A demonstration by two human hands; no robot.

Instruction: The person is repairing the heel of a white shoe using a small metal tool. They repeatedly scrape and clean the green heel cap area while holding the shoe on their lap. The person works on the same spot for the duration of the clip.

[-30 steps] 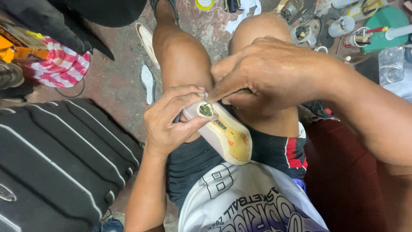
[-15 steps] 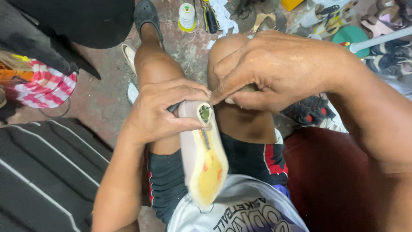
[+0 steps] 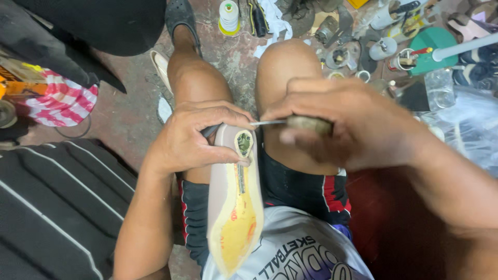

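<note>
My left hand is wrapped around the heel end of a beige shoe, fingers over the top edge, thumb pressed on the side just below the heel cavity. My right hand is shut around a small tool with a worn brownish handle; its thin metal shaft sticks out to the left and the tip reaches the shoe's rim right at the heel cavity, touching or nearly so, can't tell which.

The shoe lies across my lap, between my thighs, sole side up, heel end away from me, toe pointing toward my belly. Inner sole is yellowish with orange-red stains; the heel cavity is a dark greenish hollow with a slot running down from it.

I'm sitting, bare knees up, black shorts with red and white trim, white printed shirt at the bottom edge of view.

Floor is stained reddish concrete. On it beyond my knees: a spool of white thread on a yellow base, a dark sandal on my left foot, scraps of white paper, a scatter of metal parts and small containers. A green round lid and a white rod at upper right. Clear plastic sheeting at the right edge. A red-and-white striped cloth at left, a black ribbed case at lower left just beside my left forearm.
</note>
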